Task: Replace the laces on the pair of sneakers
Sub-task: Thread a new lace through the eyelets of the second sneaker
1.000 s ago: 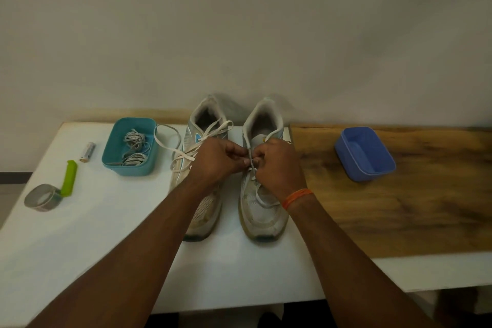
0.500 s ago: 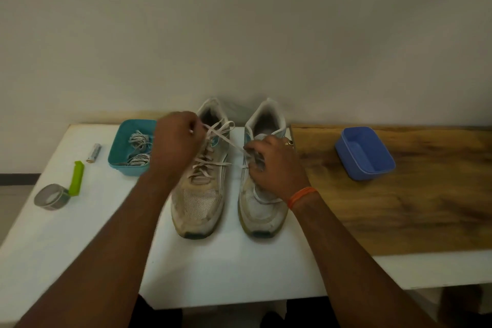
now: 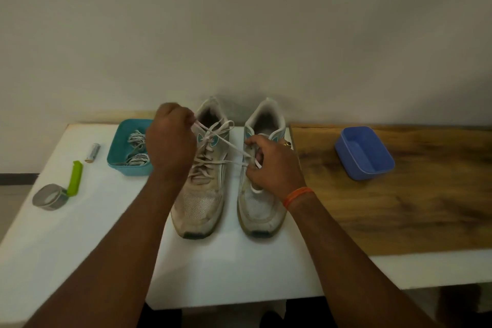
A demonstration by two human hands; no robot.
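1. Nearest me, two sneakers sit toes-forward on the white table (image 3: 80, 247); the left sneaker (image 3: 199, 194) is fully laced, the right sneaker (image 3: 262, 200) only partly.
2. The right hand (image 3: 274, 165) rests on the right sneaker, fingers curled, pinching the lace (image 3: 229, 144) at an eyelet, probably steadying it.
3. The left hand (image 3: 171, 141) is closed round the lace's far end, drawing it taut across the left sneaker.
4. Beyond, a teal tray (image 3: 117, 152) holds bundled laces (image 3: 137, 148), within reach.
5. A blue tub (image 3: 364, 152) waits on the wooden board (image 3: 399, 208).
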